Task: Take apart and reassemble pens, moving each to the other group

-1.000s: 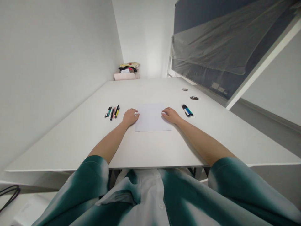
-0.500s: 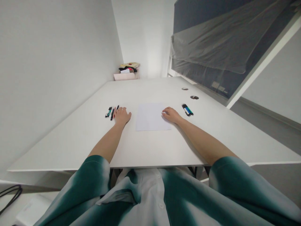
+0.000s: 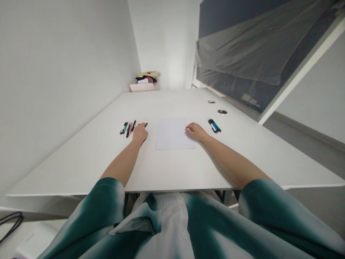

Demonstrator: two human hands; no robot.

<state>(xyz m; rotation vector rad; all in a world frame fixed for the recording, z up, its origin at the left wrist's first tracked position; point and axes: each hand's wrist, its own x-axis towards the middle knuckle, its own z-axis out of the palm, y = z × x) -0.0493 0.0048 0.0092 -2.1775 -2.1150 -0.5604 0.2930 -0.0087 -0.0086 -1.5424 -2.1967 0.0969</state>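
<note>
My left hand is closed, with the dark end of a pen sticking out past its fingers; the rest of that pen is hidden by the hand. To its left lie several pens in a loose row, among them a black pen, a pink pen and green-and-black pens. A white sheet of paper lies flat between my hands. Resting at the paper's right edge, my right hand has loosely bent fingers with the thumb apart, and nothing shows in it.
A group of blue, green and black pens lies right of my right hand. Two round metal table inserts sit farther back on the white table. A pink box with piled items stands at the far end. A plastic-covered dark panel borders the right.
My left hand has drawn its spread fingers together and shifted slightly right of the pen row, now with a pen in it. My right hand and the paper have stayed put.
</note>
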